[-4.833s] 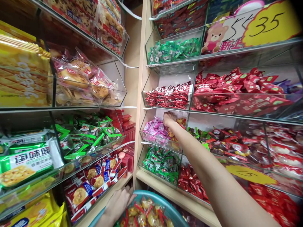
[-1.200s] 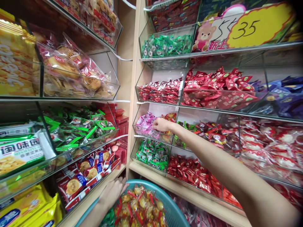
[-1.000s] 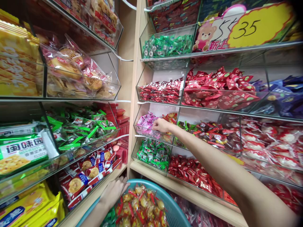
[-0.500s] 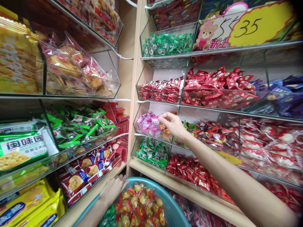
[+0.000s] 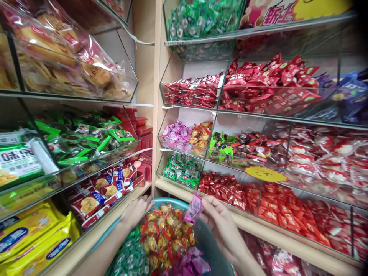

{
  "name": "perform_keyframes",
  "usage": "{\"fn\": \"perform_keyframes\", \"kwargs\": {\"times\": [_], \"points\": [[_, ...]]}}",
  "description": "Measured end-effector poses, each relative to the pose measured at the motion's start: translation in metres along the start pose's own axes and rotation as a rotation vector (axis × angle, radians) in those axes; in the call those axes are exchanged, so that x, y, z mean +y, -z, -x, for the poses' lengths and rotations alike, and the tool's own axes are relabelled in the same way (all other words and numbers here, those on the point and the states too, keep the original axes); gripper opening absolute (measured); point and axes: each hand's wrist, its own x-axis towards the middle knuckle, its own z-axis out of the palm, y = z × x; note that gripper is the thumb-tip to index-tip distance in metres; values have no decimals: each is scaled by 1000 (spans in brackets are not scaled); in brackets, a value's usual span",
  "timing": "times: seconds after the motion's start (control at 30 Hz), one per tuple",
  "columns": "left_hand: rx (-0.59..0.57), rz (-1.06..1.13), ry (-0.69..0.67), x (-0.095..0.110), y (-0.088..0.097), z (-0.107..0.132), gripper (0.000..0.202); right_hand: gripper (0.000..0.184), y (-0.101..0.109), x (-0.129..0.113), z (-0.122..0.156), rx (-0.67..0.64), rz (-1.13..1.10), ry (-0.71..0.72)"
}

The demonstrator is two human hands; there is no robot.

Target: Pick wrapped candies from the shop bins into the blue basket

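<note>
My right hand [image 5: 220,224] pinches a pink wrapped candy [image 5: 193,209] just above a teal plastic basket [image 5: 205,239]. My left hand [image 5: 135,211] grips the basket's far rim, fingers curled over it. The basket holds yellow-and-red wrapped sweets [image 5: 165,235], green ones [image 5: 129,258] and several pink ones [image 5: 191,264]. Up on the shelf, a clear bin [image 5: 184,137] holds more pink candies beside yellow-and-red ones.
Clear acrylic bins line wooden shelves on both sides. Right: green [image 5: 182,172], red [image 5: 227,188] and dark wrapped sweets, and a yellow price tag [image 5: 266,174]. Left: bagged biscuits [image 5: 71,57], green packets [image 5: 86,140], red-blue packs [image 5: 106,188]. A wooden upright [image 5: 156,96] divides the two shelf units.
My right hand has come down from the pink candy bin to the basket with one pink candy pinched in it. The view has tilted downward. My left hand stays on the rim.
</note>
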Motion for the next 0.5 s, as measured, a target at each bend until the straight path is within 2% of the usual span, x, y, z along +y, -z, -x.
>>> {"fn": "perform_keyframes", "kwargs": {"times": [0.13,0.5], "points": [[27,22,-14,-2,-6,-2,43,21,-2,18,11,88,-89,-8],[22,-1,-20,0,-5,-1,42,27,-8,33,17,195,138,80]]}}
